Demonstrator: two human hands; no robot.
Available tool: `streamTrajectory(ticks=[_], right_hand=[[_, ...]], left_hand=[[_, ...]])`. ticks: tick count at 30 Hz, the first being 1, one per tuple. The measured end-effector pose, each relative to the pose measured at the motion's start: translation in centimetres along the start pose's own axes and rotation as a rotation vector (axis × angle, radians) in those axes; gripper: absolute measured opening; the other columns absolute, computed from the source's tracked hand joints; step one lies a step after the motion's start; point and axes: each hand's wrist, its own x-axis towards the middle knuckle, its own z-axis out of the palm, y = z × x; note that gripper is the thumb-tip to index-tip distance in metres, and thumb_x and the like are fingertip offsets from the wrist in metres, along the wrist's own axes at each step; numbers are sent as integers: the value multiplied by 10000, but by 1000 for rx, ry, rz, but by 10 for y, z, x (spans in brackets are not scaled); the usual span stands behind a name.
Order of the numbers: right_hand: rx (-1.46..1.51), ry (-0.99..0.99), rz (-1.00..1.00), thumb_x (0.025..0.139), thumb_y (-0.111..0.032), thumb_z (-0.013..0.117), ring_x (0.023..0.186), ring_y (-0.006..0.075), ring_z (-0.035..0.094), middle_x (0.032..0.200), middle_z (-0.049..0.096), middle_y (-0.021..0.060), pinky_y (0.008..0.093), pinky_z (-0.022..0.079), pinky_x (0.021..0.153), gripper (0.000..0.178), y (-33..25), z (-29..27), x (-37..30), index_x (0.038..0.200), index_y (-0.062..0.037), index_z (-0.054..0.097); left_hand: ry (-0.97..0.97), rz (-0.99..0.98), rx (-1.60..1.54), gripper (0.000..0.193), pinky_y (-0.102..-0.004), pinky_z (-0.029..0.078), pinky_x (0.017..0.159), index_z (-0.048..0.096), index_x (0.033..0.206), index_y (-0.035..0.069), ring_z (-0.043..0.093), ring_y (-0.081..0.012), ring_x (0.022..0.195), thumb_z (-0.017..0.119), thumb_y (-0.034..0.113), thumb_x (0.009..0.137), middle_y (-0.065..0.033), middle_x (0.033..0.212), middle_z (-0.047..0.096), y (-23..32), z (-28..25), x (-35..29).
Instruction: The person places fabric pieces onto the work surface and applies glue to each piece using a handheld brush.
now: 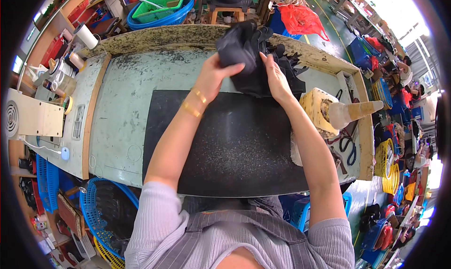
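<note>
The left hand [217, 74] was closed around a bundle [239, 46] of soft, matte black material, fingers curled over its lower edge, with two gold bangles [195, 102] on the wrist. The right hand [275, 78] lay flat and open against the right side of the same dark mass, fingers pointing up and away from the body. The bundle was crumpled and limp, lifted slightly above a pile [277, 76] of the same black pieces that spread out behind and to the right of both hands, its jagged, finger-like ends reaching toward the far edge of the table [117, 109].

Below the hands lay one rectangular black mat [235, 147], speckled and grainy. The table under it was pale green, scuffed and stained, with a worn wooden rim.

To the right of the right forearm stood one cream-coloured block [317, 109] with a tapered, cone-like form [354, 111] sticking out sideways. A pair of black-handled scissors [347, 147] lay just beyond it.

On the left of the table sat several rolls of tape [58, 76] and one white cylinder [86, 35]. Beyond the table's far edge was one blue round basket [181, 15] holding one green rectangular crate [159, 6]. A red plastic bag [300, 20] lay on the floor further right. Another blue basket [101, 208] stood at the person's lower left.
</note>
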Motion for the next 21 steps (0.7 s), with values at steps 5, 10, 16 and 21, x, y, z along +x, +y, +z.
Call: streamTrajectory(ticks=[5, 10, 16, 21], right_hand=[[-365, 206, -91, 796, -263, 628, 1135, 391, 477, 1244, 489, 221, 398, 379, 975, 497, 3, 3, 14, 1235, -59, 514], [-358, 479, -131, 901, -309, 518, 974, 358, 546, 1065, 587, 198, 386, 427, 861, 367, -51, 15, -6, 1093, -4, 591], [251, 129, -18, 850, -214, 623, 705, 122, 555, 753, 630, 64, 273, 439, 663, 246, -39, 16, -9, 953, 8, 644], [-173, 402, 159, 833, -166, 625, 713, 193, 576, 795, 624, 90, 311, 454, 671, 191, -18, -27, 26, 902, 11, 612]], left_hand=[[-95, -3, 85, 451, -281, 440, 903, 557, 1148, 10, 555, -121, 1003, 695, -57, 724, -38, 1056, 614, 28, 1, -51], [-33, -39, -319, 293, -367, 444, 919, 572, 1113, 29, 574, -200, 1035, 608, -10, 825, -73, 1103, 611, 17, -17, -41], [-41, -91, -373, 331, -387, 435, 933, 532, 1160, 30, 557, -214, 1061, 592, -7, 836, -82, 1149, 584, 13, -1, -25], [-173, 88, -190, 534, -398, 290, 1065, 416, 1280, -24, 405, -240, 1233, 630, 5, 791, -142, 1350, 408, 30, 19, -54]])
